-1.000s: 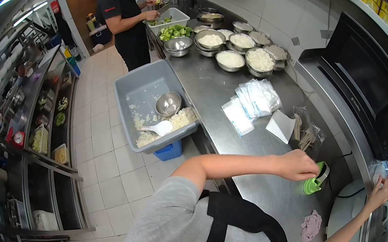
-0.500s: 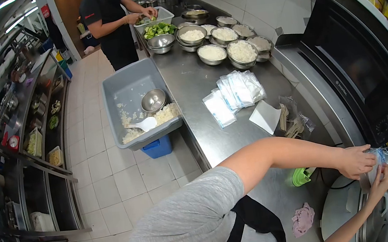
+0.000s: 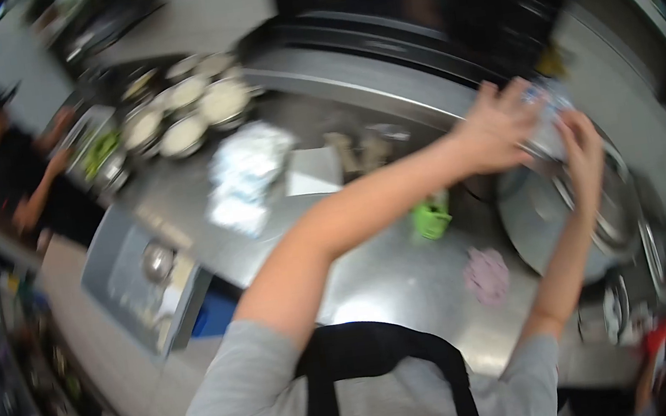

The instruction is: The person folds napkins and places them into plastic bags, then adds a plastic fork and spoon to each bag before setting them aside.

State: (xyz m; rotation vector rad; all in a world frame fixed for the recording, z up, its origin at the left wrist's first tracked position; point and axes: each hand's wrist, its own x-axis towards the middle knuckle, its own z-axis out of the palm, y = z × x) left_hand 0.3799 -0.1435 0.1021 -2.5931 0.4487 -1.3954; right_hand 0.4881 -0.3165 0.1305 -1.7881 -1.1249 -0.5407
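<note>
My left hand point(image 3: 501, 125) reaches across to the far right, its fingers spread beside a see-through plastic bag point(image 3: 549, 114) with blue print. My right hand point(image 3: 582, 143) has its fingers bent around the near right side of that bag. Motion blur hides the bag's contents and whether my left fingertips touch it. Both hands are above the rim of a large round metal pot point(image 3: 532, 219). A bright green plastic item point(image 3: 432, 218) and a crumpled pink cloth point(image 3: 487, 275) lie on the steel counter point(image 3: 384, 273) below my left forearm.
A black appliance point(image 3: 408, 9) stands behind the counter. White plastic packets point(image 3: 248, 173), a white box-like item point(image 3: 313, 171) and bowls of rice point(image 3: 222, 103) sit farther left. A grey tub point(image 3: 118, 266) holds a metal bowl. A co-worker point(image 3: 29, 164) handles greens.
My view has swung right, so the counter appears farther left. My left fingers, earlier gathered at the plastic bag, are now spread. My right hand stays at the bag.
</note>
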